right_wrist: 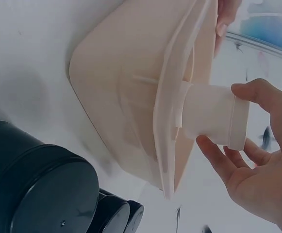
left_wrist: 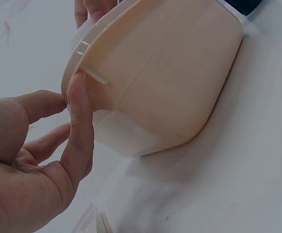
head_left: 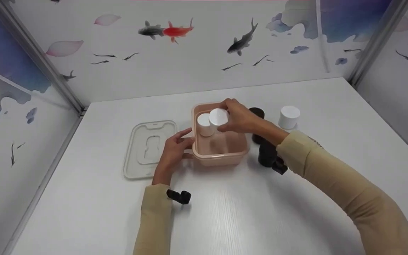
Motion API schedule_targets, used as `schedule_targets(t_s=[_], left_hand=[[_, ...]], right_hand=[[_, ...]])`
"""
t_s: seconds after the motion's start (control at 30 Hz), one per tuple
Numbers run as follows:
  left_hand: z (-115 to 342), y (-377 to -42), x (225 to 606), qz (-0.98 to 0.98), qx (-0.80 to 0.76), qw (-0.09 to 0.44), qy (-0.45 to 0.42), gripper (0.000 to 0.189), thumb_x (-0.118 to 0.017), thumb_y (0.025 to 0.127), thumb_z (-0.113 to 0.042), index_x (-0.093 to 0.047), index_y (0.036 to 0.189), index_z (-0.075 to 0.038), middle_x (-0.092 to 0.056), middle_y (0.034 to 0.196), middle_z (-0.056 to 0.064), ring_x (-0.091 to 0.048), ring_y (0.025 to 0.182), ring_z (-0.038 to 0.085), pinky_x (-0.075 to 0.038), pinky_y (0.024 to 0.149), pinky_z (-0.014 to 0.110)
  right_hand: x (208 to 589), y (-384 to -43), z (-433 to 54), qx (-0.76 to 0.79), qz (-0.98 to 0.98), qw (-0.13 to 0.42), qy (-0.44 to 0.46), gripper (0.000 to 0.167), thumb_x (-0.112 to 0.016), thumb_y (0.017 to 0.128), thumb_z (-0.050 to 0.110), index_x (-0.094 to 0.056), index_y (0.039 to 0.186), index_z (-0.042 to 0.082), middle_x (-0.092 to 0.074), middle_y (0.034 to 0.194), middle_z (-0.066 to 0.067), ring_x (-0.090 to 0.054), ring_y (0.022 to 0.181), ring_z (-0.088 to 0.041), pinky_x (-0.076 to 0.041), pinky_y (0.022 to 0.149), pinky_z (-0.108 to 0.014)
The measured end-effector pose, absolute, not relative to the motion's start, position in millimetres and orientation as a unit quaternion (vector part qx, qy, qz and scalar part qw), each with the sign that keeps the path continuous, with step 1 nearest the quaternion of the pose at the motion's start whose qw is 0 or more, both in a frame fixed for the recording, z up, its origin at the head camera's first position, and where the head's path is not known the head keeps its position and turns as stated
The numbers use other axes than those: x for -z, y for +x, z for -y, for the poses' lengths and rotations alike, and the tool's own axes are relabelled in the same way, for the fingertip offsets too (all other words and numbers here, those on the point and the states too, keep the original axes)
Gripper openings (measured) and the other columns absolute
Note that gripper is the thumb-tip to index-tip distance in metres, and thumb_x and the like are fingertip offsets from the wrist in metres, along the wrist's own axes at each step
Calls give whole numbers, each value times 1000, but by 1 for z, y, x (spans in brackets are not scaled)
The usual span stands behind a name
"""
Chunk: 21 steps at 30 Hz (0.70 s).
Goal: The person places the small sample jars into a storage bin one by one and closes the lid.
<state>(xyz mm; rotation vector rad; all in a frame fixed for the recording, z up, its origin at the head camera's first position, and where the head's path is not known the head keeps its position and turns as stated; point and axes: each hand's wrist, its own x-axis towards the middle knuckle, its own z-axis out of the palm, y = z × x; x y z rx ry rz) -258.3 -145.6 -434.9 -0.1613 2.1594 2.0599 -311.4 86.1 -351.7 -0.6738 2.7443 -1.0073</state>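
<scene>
A pink plastic box [head_left: 221, 161] stands uncovered on the table. My left hand [head_left: 174, 150] holds its left side at the rim; the left wrist view has the fingers [left_wrist: 80, 121] against the wall just beneath the rim. My right hand [head_left: 239, 117] grips a white lidded jar [head_left: 219, 117] over the box opening, thumb and fingers around its capped end. Close up in the right wrist view, the same jar [right_wrist: 211, 114] overlaps the box rim. Another white jar [head_left: 205, 129] stands inside the box, toward its far left corner.
Left of the box lies a pale grey lid [head_left: 131, 156] flat on the table. Several black jars [right_wrist: 58, 194] line up along the box's right side, partly hidden by the right arm. Farther right stands one white jar [head_left: 289, 117]. Patterned panels [head_left: 204, 67] enclose the table.
</scene>
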Motion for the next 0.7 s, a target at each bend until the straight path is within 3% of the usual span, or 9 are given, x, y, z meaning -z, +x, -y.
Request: schedule_targets(t_s=[0.23, 0.43, 0.7], left_hand=[[145, -260, 434, -718, -689, 80, -56, 45, -64, 99, -19, -55, 143, -19, -66, 128, 20, -71, 101, 27, -63, 66, 29], [145, -260, 435, -717, -690, 78, -57, 44, -63, 99, -19, -56, 143, -18, -66, 127, 20, -71, 101, 26, -63, 66, 30], [145, -259, 435, -712, -696, 70, -57, 44, -64, 99, -18, -57, 142, -17, -68, 122, 18, -72, 97, 24, -63, 65, 29]], right_hand=[[351, -315, -71, 299, -917, 90, -246, 56, -86, 76, 19, -62, 124, 3, -64, 120, -13, -57, 105, -25, -52, 93, -41], [351, -316, -59, 231, -935, 103, -248, 67, -86, 77, 24, -57, 133, 0, -63, 131, -16, -58, 118, -30, -51, 102, -43], [353, -315, -47, 197, -940, 139, -241, 70, -86, 77, 23, -55, 136, 3, -61, 135, -15, -58, 122, -30, -51, 106, -43]])
